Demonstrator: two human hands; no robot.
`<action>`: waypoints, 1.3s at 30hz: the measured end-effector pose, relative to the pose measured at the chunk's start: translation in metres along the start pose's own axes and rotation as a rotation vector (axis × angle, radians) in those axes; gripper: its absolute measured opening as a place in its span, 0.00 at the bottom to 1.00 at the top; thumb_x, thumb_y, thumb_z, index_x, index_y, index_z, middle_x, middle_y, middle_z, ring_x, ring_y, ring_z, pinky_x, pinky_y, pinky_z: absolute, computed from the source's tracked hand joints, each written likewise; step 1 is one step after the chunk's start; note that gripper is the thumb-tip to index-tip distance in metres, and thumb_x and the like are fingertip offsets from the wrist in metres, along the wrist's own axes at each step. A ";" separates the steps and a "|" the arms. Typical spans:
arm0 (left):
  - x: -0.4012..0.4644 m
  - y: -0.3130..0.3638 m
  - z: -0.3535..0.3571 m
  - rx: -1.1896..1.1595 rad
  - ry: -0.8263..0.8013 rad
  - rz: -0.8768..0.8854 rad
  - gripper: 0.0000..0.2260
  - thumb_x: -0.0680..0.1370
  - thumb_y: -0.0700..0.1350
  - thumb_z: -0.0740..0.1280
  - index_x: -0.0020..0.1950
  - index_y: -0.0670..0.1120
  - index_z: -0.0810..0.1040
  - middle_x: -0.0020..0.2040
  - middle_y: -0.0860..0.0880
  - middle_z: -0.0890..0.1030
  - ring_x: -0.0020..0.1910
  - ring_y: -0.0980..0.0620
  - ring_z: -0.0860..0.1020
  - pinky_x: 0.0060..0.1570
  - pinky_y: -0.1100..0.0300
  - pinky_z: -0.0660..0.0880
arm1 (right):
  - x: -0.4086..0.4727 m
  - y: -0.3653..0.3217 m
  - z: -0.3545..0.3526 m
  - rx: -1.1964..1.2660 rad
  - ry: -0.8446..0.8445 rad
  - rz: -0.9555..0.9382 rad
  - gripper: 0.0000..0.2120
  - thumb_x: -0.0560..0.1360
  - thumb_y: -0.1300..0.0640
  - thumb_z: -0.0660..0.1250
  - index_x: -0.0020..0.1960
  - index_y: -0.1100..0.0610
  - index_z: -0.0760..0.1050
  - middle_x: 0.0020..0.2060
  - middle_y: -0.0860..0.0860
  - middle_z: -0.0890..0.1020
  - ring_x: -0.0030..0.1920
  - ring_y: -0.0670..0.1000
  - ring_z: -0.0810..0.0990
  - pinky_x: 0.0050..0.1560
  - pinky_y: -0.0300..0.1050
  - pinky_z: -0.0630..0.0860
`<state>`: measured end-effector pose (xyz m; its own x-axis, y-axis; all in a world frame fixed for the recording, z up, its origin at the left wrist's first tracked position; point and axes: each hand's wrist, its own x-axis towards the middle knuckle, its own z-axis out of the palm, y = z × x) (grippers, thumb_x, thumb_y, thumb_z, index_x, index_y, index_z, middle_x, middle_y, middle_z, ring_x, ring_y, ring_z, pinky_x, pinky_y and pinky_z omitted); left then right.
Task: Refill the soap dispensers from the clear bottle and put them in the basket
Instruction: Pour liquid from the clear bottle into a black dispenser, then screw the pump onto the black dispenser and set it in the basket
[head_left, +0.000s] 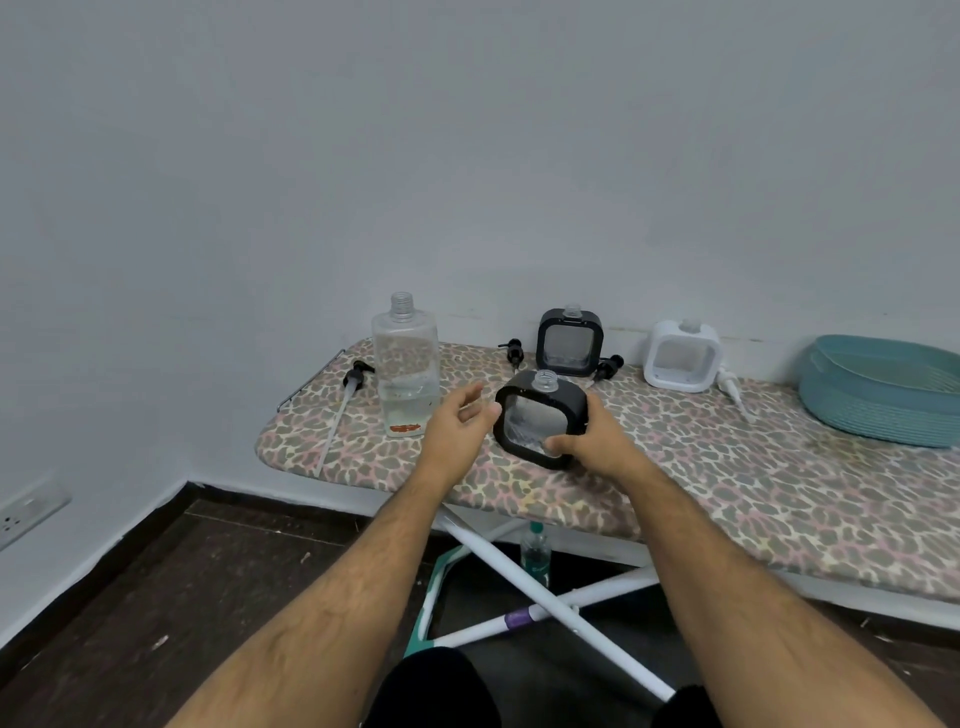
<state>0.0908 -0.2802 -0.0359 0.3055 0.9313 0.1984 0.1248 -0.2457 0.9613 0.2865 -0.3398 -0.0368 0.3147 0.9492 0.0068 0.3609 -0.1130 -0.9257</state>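
A black square soap dispenser (540, 410) with an uncapped neck is tilted near the front of the ironing board (727, 467), and my right hand (597, 441) grips its lower right side. My left hand (457, 426) hovers just left of it with relaxed fingers, holding nothing. The tall clear bottle (405, 364), uncapped and about a third full, stands to the left. A second black dispenser (570, 343) and a white dispenser (683, 356) stand uncapped at the back. The teal basket (883, 395) sits at the far right.
Loose pump heads lie on the board: one with a long tube (343, 410) at the left, two black ones (514, 353) (608, 369) beside the back black dispenser, a white one (732, 389) by the white dispenser. A small bottle (535, 553) stands on the floor under the board.
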 end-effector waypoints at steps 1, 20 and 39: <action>0.001 0.000 0.000 -0.004 -0.014 -0.005 0.23 0.79 0.47 0.68 0.74 0.48 0.70 0.71 0.51 0.73 0.67 0.54 0.73 0.65 0.51 0.74 | 0.001 -0.001 -0.002 0.012 -0.013 -0.010 0.38 0.70 0.70 0.75 0.74 0.54 0.63 0.58 0.49 0.77 0.58 0.52 0.77 0.55 0.45 0.74; 0.013 -0.024 0.013 -0.183 -0.009 0.016 0.18 0.72 0.56 0.70 0.59 0.53 0.73 0.55 0.54 0.81 0.55 0.56 0.80 0.52 0.65 0.77 | 0.028 0.003 -0.004 0.085 -0.325 -0.049 0.45 0.68 0.65 0.74 0.79 0.50 0.58 0.66 0.51 0.76 0.62 0.50 0.79 0.63 0.48 0.77; 0.023 -0.045 0.008 -0.258 -0.042 -0.026 0.14 0.80 0.56 0.62 0.59 0.48 0.77 0.52 0.52 0.84 0.55 0.53 0.82 0.56 0.55 0.79 | 0.188 -0.073 0.027 -0.615 -0.032 -0.075 0.10 0.79 0.57 0.67 0.58 0.60 0.78 0.47 0.56 0.82 0.39 0.56 0.86 0.43 0.54 0.85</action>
<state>0.0998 -0.2494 -0.0763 0.3451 0.9231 0.1697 -0.1098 -0.1399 0.9841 0.2954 -0.1455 0.0216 0.2458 0.9683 0.0437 0.8242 -0.1850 -0.5352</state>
